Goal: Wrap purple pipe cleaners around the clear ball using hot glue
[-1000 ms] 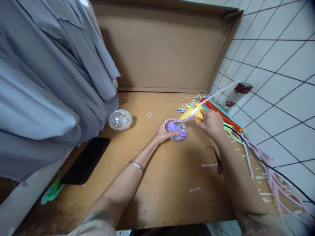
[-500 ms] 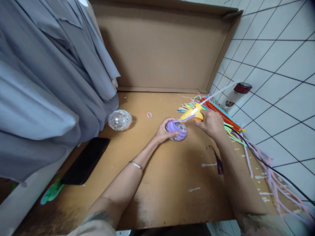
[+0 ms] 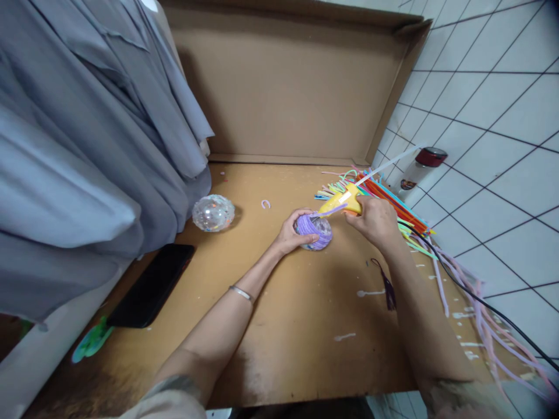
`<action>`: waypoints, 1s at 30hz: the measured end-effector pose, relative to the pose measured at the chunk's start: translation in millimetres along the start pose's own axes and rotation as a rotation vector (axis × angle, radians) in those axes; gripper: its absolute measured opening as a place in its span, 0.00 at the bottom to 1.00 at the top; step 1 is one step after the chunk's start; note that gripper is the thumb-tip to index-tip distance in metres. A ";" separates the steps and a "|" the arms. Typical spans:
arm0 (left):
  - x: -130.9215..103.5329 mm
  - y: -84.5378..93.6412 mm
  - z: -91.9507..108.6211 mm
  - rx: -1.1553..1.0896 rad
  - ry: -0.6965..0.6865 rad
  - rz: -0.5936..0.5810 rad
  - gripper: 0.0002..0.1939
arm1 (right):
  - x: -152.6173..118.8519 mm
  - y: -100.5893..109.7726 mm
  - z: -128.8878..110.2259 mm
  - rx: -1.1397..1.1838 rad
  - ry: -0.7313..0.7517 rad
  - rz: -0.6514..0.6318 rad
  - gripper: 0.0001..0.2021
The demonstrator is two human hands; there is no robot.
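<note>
My left hand (image 3: 292,234) is closed around a clear ball partly wrapped in purple pipe cleaner (image 3: 321,233), holding it at the tabletop. The thumb lies across the purple coils. In my right hand (image 3: 379,220) is a yellow hot glue gun (image 3: 345,199), gripped by its handle, with a long glue stick (image 3: 386,167) poking out of its back. Its nozzle points down left at the upper edge of the wrapped ball; whether the tip touches cannot be made out. A loose purple pipe cleaner end (image 3: 335,210) sticks out from the ball in front of the gun.
A second clear ball (image 3: 213,213) and a phone (image 3: 151,286) lie to the left, by grey cloth (image 3: 87,145). Coloured pipe cleaners (image 3: 393,203), a lidded bottle (image 3: 417,171), a dark tassel (image 3: 388,289) and a black cord (image 3: 476,294) are at right. Cardboard (image 3: 288,87) stands behind.
</note>
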State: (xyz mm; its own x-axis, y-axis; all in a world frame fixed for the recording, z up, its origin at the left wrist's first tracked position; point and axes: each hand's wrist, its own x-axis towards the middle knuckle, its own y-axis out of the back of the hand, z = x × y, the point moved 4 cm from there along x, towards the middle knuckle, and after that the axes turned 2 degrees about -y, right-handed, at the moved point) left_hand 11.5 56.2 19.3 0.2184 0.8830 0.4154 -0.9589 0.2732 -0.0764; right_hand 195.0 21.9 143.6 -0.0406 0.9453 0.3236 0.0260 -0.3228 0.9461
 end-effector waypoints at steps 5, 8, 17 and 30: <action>-0.3 0.0 0.0 0.002 0.006 0.000 0.40 | -0.3 0.4 0.1 -0.004 0.001 0.004 0.13; -0.3 0.2 -0.4 -0.002 0.008 0.001 0.40 | 0.1 -0.1 -0.5 0.003 0.000 0.018 0.12; 0.5 0.2 -0.8 0.004 -0.012 -0.010 0.39 | 0.2 1.6 0.0 -0.009 -0.004 0.001 0.12; 0.4 -0.5 -0.9 -0.007 -0.012 -0.011 0.39 | 0.6 1.6 -0.9 -0.009 -0.011 -0.002 0.12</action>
State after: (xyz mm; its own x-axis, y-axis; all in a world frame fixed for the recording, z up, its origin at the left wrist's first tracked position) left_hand 12.2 56.8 18.6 0.2267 0.8755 0.4267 -0.9553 0.2853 -0.0779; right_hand 194.1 21.9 145.4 -0.0297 0.9463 0.3220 0.0167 -0.3216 0.9467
